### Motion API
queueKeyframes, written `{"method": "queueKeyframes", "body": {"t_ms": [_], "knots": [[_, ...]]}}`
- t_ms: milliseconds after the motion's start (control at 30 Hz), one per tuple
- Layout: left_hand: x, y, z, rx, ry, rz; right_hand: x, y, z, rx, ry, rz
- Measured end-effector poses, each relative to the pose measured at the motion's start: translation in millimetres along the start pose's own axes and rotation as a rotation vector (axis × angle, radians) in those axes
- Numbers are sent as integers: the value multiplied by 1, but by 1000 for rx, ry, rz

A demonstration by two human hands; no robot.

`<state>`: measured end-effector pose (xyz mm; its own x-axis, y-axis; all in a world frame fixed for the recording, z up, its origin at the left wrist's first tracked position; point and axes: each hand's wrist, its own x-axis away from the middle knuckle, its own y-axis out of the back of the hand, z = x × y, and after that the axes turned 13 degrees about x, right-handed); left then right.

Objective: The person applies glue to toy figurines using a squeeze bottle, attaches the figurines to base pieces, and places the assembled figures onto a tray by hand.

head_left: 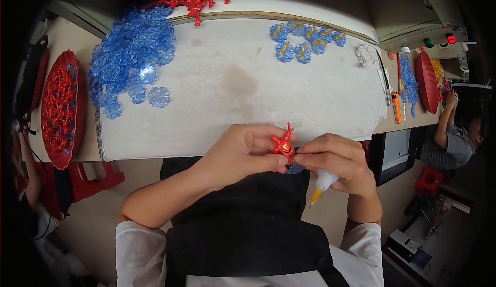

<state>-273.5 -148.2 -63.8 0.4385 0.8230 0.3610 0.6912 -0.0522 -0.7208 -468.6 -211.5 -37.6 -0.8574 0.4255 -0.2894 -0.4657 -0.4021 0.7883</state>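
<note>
Near the front edge of the white work surface, my left hand (227,151) grips a small shiny red figurine (282,145) with branching, antler-like tips pointing up. Just beneath it shows a clear blue flower-shaped piece (295,169), partly hidden by my fingers. My right hand (338,157) pinches at the figurine's lower right with thumb and index finger. Tucked in that same hand is a white squeeze bottle (326,177) with a yellow needle tip, angled down to the left, away from the figurine.
A heap of clear blue flower pieces (132,49) lies at the back left. Several blue pieces with yellow lines (303,51) sit back right, near a crumpled whitish lump (366,55). Red figurines (196,2) lie behind the ledge. A red tray (64,111) stands left; a co-worker (449,145) sits right.
</note>
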Motion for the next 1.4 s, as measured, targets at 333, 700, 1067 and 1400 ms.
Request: {"method": "queueKeyframes", "body": {"t_ms": [333,700,1067,1400], "knots": [[-1,5,5,-40,0,-4,1,-2,-2,-8,17,36],[-4,4,5,3,49,-28,2,-5,-5,-7,13,27],[-7,4,1,2,71,3,0,-7,-6,-17,17,-17],[-6,3,0,1,68,-9,-1,-6,-6,-19,30,-19]]}}
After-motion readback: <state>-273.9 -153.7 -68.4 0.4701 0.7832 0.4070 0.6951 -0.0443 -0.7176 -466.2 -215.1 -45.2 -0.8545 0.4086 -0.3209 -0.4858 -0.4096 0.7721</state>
